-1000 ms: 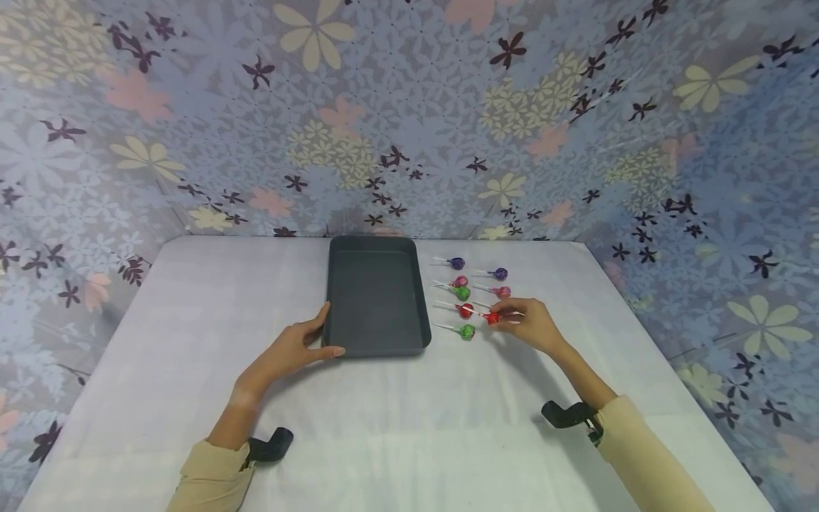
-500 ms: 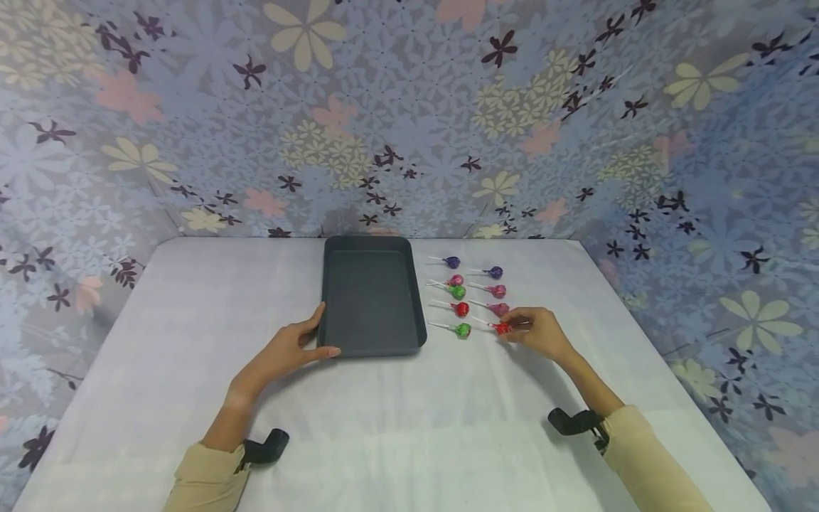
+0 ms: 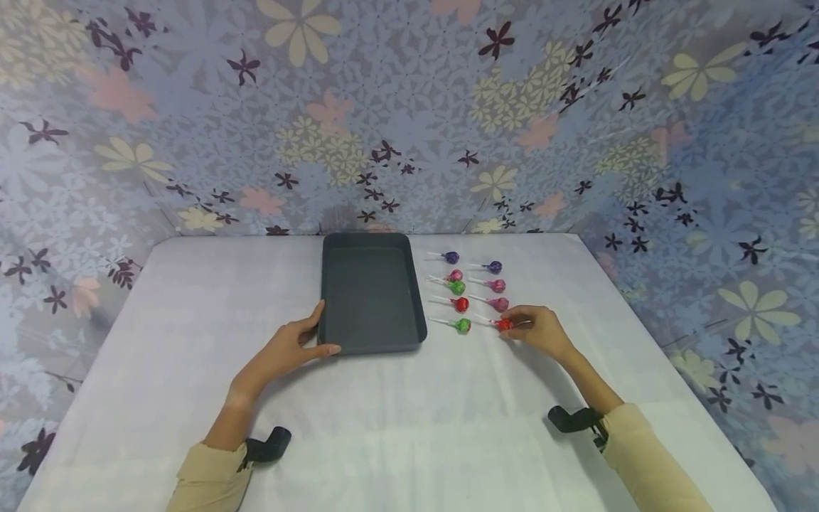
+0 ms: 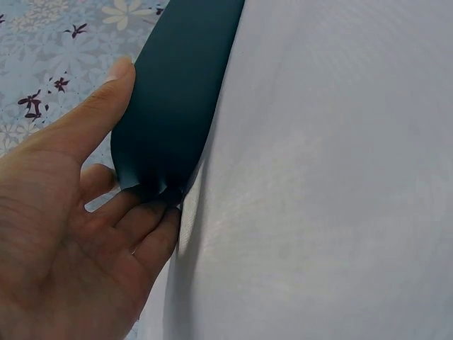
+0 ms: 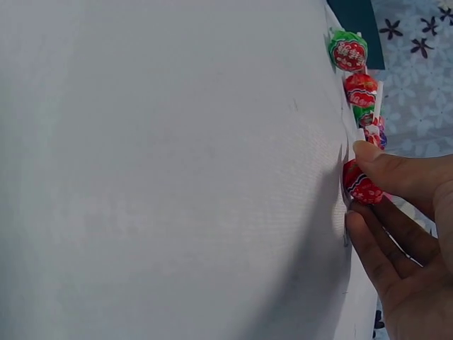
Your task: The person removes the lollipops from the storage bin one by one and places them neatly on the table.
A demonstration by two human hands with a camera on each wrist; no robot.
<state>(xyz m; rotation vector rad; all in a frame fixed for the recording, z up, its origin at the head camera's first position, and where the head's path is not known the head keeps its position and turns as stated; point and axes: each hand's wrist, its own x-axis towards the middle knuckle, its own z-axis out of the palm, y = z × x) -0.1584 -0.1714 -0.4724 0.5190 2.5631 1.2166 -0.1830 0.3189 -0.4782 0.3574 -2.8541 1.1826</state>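
Note:
My left hand (image 3: 284, 352) grips the near left corner of a dark grey baking tray (image 3: 371, 299). In the left wrist view, the thumb lies along one side of the tray (image 4: 170, 99) and the other fingers are at its corner. To the right of the tray, my right hand (image 3: 540, 333) pinches the wrapped head of a red lollipop (image 3: 505, 324), its stick pointing left. The right wrist view shows this lollipop (image 5: 362, 183) between thumb and fingers, low at the white cloth. Nearest to it are a pink lollipop (image 3: 500, 304) and a green one (image 3: 463, 326).
Left of the held lollipop runs a column with a red lollipop (image 3: 461, 304), another green one (image 3: 456, 287), a pink one (image 3: 454, 275) and a purple one (image 3: 451, 257). Above it lie a pink (image 3: 498, 286) and a purple lollipop (image 3: 495, 267). Flowered cloth (image 3: 397, 128) hangs behind the table.
My right hand has brought the red lollipop right and down to the cloth, away from the other red one, uncovering the pink one behind. The left hand has stayed on the tray.

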